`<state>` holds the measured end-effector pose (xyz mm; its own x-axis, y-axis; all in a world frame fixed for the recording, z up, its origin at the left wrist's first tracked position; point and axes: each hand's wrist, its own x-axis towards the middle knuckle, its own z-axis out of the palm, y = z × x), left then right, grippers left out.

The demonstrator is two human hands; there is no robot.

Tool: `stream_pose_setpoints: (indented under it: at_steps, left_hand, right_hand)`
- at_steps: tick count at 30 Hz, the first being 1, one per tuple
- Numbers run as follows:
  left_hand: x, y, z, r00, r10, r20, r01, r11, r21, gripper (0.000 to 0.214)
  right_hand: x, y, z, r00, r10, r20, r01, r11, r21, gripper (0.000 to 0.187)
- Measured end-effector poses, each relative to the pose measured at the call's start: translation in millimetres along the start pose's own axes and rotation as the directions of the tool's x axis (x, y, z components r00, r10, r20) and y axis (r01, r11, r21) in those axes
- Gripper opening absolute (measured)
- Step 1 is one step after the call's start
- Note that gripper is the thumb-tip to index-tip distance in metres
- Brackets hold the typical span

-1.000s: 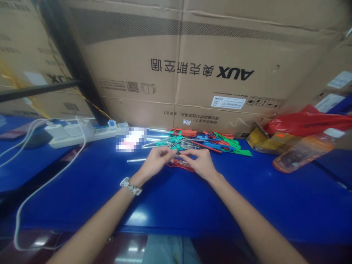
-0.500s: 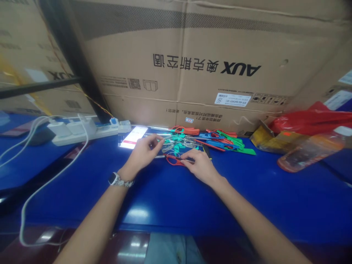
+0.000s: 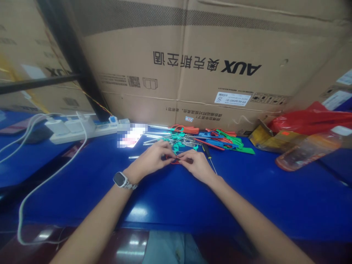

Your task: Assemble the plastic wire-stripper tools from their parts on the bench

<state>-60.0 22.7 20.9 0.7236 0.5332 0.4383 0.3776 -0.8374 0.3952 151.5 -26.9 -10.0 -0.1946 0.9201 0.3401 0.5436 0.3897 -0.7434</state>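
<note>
My left hand (image 3: pixel 159 156), a watch on its wrist, is closed in a pinch at a red long-nosed lighter (image 3: pixel 176 161) with a looped trigger guard. Closed as well, my right hand (image 3: pixel 196 163) pinches the lighter's right end, fingertips almost meeting the left ones. Fingers hide most of the lighter. A metal tube (image 3: pixel 133 157) sticks out left of my left hand. Just beyond the fingers lie small green parts (image 3: pixel 177 141) among more metal tubes. A screwdriver (image 3: pixel 209 156) with a black and yellow handle lies beside my right hand.
Red, blue and green lighter handles (image 3: pixel 228 141) are piled at the back. A lit phone (image 3: pixel 134 135) and a white power strip (image 3: pixel 101 128) lie left; a bottle (image 3: pixel 308 150) and red plastic bag (image 3: pixel 305 119) right. A large carton (image 3: pixel 192 84) stands behind.
My left hand has moved right and down to the red lighter, and its fingertips now meet near those of my right hand. More of the screwdriver shows.
</note>
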Motion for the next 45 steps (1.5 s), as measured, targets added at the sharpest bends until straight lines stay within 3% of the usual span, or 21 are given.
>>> stream_pose_setpoints:
  at_steps: [6,12,18,24,30,36,39,45]
  left_hand:
    - [0,6,6.5,0.997,0.003,0.078,-0.024,0.966,0.259,0.010]
    - [2,6,9.3,0.994,-0.003,0.110,-0.028,0.960,0.279,0.014]
    - [3,9,10.0,0.988,0.024,0.154,-0.065,0.962,0.267,0.013]
    - [2,15,10.8,0.981,-0.001,0.196,-0.056,0.957,0.285,0.010]
    - [1,13,13.2,0.978,-0.019,0.206,-0.040,0.960,0.277,0.010]
    - [1,17,17.1,0.978,-0.031,0.207,-0.022,0.968,0.249,0.014]
    - [1,17,11.5,0.989,-0.023,0.147,-0.011,0.974,0.228,0.019]
    - [1,-3,-5.8,0.986,-0.120,-0.116,0.140,0.971,0.192,0.025]
  right_hand:
    - [-1,5,0,0.999,0.033,0.005,-0.033,0.990,0.139,0.008]
    - [-1,10,0,1.000,0.023,-0.005,-0.022,0.986,0.167,0.008]
    - [-5,17,3,0.994,-0.109,-0.009,0.109,0.994,0.020,0.009]
    - [-11,17,2,0.966,-0.245,0.079,0.254,0.958,-0.137,0.022]
    - [-15,12,-13,0.948,-0.254,0.190,0.304,0.897,-0.320,0.028]
    - [-14,21,-24,0.949,-0.245,0.198,0.302,0.888,-0.346,0.028]
    - [-15,21,-27,0.950,-0.239,0.200,0.297,0.886,-0.356,0.027]
    - [0,7,-28,0.952,-0.294,0.084,0.305,0.906,-0.294,0.022]
